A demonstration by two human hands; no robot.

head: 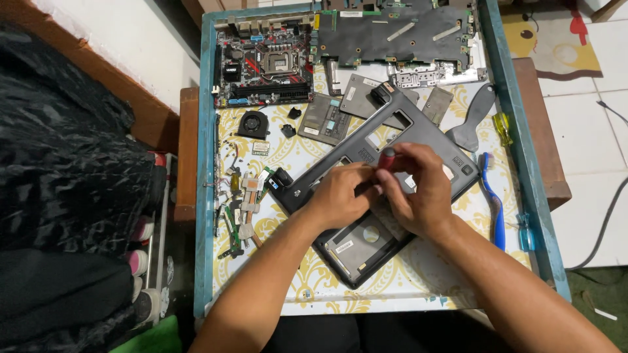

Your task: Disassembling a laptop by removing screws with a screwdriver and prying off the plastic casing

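Note:
A dark grey laptop bottom case (pixel 418 134) lies at an angle on the patterned table top (pixel 307 281). My right hand (pixel 418 189) is closed around a red-handled screwdriver (pixel 388 157), held upright over the case's middle. My left hand (pixel 340 194) rests on the case just left of it, fingers curled toward the screwdriver's tip. The tip itself is hidden behind my fingers.
A black and red motherboard (pixel 265 65) and a laptop board (pixel 392 33) lie at the back. A small fan (pixel 253 124), a heat pipe and loose parts (pixel 242 202) sit at left. A blue toothbrush (pixel 492 199), a yellow-handled screwdriver (pixel 502 127) and a grey cover piece (pixel 476 116) lie at right.

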